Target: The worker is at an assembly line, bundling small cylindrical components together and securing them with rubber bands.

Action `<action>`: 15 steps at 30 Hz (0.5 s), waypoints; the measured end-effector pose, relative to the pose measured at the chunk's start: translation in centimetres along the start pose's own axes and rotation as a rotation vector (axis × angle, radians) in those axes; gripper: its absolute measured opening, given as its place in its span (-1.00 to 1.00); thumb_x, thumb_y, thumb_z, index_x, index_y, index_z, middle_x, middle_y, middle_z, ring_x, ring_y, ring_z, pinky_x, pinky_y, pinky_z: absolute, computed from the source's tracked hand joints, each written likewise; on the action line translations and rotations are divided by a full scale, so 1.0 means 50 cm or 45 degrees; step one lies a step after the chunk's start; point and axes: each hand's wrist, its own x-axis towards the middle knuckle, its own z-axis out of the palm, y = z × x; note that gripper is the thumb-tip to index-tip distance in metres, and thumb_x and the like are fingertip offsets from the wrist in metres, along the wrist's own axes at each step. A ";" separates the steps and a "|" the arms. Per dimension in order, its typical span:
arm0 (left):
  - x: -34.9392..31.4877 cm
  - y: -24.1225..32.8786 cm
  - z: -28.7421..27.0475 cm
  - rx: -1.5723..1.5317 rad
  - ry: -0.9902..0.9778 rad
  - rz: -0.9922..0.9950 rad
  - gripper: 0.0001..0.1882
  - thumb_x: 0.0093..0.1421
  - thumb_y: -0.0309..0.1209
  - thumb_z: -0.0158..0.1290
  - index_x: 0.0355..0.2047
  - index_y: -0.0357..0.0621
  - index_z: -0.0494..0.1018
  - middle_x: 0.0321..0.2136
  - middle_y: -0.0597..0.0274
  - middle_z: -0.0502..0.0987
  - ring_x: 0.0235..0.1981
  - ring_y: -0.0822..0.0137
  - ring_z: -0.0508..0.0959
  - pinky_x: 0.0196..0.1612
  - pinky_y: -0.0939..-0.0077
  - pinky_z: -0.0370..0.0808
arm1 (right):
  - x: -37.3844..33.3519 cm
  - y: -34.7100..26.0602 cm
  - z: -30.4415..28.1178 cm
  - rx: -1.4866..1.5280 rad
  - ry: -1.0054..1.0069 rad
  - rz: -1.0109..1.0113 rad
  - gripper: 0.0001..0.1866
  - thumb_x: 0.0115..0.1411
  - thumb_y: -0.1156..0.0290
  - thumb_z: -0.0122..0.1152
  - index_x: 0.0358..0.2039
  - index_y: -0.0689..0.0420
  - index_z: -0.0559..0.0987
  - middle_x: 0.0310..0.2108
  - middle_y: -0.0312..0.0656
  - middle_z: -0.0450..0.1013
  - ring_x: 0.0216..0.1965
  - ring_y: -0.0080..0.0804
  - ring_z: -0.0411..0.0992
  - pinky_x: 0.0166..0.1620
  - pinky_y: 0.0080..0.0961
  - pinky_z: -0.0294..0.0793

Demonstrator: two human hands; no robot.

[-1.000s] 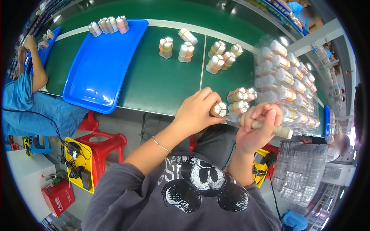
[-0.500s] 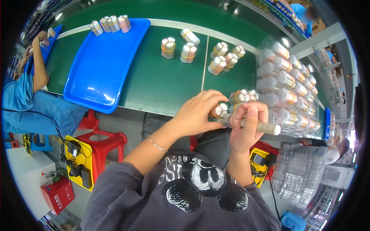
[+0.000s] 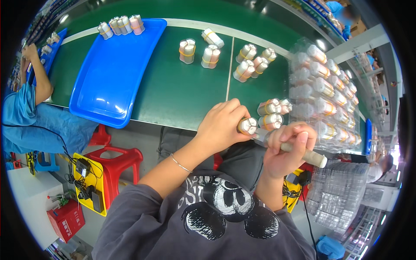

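Green worktop (image 3: 173, 95) fills the upper half of my head view, with a white dividing line running through it and a grey edge along the near side. At about ten o'clock lies a blue tray (image 3: 117, 73), and a row of banded tube bundles (image 3: 121, 25) sits at its far rim. More banded bundles (image 3: 208, 45) stand loose near twelve o'clock. At two to three o'clock a clear blister tray (image 3: 325, 95) holds bundles in its pockets. At nine o'clock a co-worker in a blue sleeve (image 3: 21, 112) sits at the worktop, and a red stool (image 3: 115, 162) stands below the worktop edge.

My left hand (image 3: 221, 125) is closed around a bundle of tubes (image 3: 248, 125), just off the near worktop edge, close to centre. Its long axis runs roughly from nine to three o'clock, and the white cap ends face three o'clock, toward my other hand. My right hand (image 3: 284, 149) is wrapped in a fist around a pale stick-like tool (image 3: 303, 154); that tool's long axis slants from ten o'clock to four o'clock, its free butt end pointing toward four o'clock and its upper end meeting the bundle's caps. Two further bundles (image 3: 271, 115) lie on the worktop just beyond my hands.

Compared with a second ago, my right hand has dropped slightly and the tool tilts more steeply; the bundle has stayed in the same grip.
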 end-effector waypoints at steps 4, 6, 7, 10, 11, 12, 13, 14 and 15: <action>0.002 0.002 -0.002 0.000 -0.025 -0.026 -0.56 -0.32 -0.36 0.40 -0.42 -0.05 0.42 -0.43 0.27 0.39 -0.33 0.15 0.49 -0.26 0.28 0.42 | -0.005 0.008 0.003 -0.072 -0.071 0.055 -0.81 0.34 0.37 -0.09 -0.29 0.24 0.37 -0.60 -0.26 0.25 -0.74 -0.67 0.07 -0.69 -0.69 0.04; 0.002 0.001 0.000 0.020 -0.019 -0.029 -0.57 -0.31 -0.36 0.39 -0.42 -0.05 0.42 -0.43 0.27 0.39 -0.33 0.15 0.49 -0.26 0.29 0.42 | -0.012 0.012 0.008 -0.156 -0.061 0.105 -0.83 0.34 0.39 -0.05 -0.29 0.24 0.38 -0.61 -0.30 0.27 -0.68 -0.71 0.09 -0.64 -0.71 0.05; 0.002 0.002 0.000 0.041 -0.012 -0.029 -0.57 -0.31 -0.36 0.39 -0.42 -0.06 0.42 -0.43 0.27 0.40 -0.33 0.16 0.49 -0.26 0.29 0.42 | -0.014 0.012 0.010 -0.135 -0.099 0.125 -0.85 0.33 0.41 -0.03 -0.29 0.24 0.38 -0.58 -0.31 0.29 -0.64 -0.72 0.11 -0.61 -0.72 0.06; 0.001 0.003 0.000 0.025 0.017 -0.004 -0.58 -0.28 -0.35 0.37 -0.39 -0.05 0.43 -0.44 0.27 0.42 -0.33 0.15 0.49 -0.25 0.29 0.43 | -0.022 0.020 0.005 -0.183 -0.081 0.152 -0.86 0.32 0.42 -0.01 -0.31 0.23 0.39 -0.57 -0.32 0.29 -0.63 -0.71 0.12 -0.59 -0.73 0.08; 0.002 0.002 0.000 0.026 0.019 0.002 -0.58 -0.28 -0.35 0.37 -0.39 -0.05 0.43 -0.44 0.27 0.42 -0.33 0.15 0.49 -0.25 0.29 0.43 | -0.019 0.025 -0.001 -0.206 -0.067 0.160 -0.85 0.32 0.41 -0.02 -0.33 0.23 0.40 -0.57 -0.30 0.28 -0.67 -0.70 0.11 -0.62 -0.73 0.07; 0.003 -0.001 0.001 0.023 -0.009 0.023 -0.57 -0.28 -0.34 0.37 -0.37 -0.06 0.44 -0.44 0.26 0.45 -0.33 0.15 0.48 -0.24 0.29 0.43 | -0.013 0.022 -0.001 -0.204 -0.067 0.153 -0.85 0.32 0.41 -0.02 -0.33 0.23 0.40 -0.57 -0.30 0.28 -0.67 -0.70 0.11 -0.62 -0.73 0.07; 0.002 -0.004 0.000 0.023 -0.033 0.042 -0.56 -0.27 -0.33 0.38 -0.35 -0.06 0.45 -0.43 0.25 0.47 -0.33 0.15 0.48 -0.23 0.29 0.43 | -0.008 0.020 0.002 -0.102 -0.052 0.129 -0.84 0.32 0.40 -0.04 -0.33 0.23 0.40 -0.57 -0.28 0.27 -0.69 -0.69 0.10 -0.65 -0.71 0.07; 0.002 -0.003 -0.005 0.028 -0.029 0.047 -0.56 -0.27 -0.33 0.38 -0.35 -0.06 0.45 -0.43 0.25 0.47 -0.33 0.15 0.48 -0.23 0.29 0.43 | -0.004 0.017 0.001 0.001 -0.037 0.104 -0.83 0.32 0.39 -0.06 -0.33 0.23 0.40 -0.58 -0.26 0.26 -0.72 -0.68 0.09 -0.68 -0.70 0.06; 0.001 -0.001 -0.010 0.037 -0.126 -0.045 -0.61 -0.16 -0.28 0.32 -0.33 -0.08 0.45 -0.45 0.22 0.49 -0.32 0.13 0.48 -0.18 0.28 0.41 | 0.001 0.012 -0.012 0.101 0.009 0.061 -0.82 0.33 0.37 -0.12 -0.29 0.23 0.38 -0.57 -0.21 0.25 -0.77 -0.67 0.05 -0.74 -0.67 0.03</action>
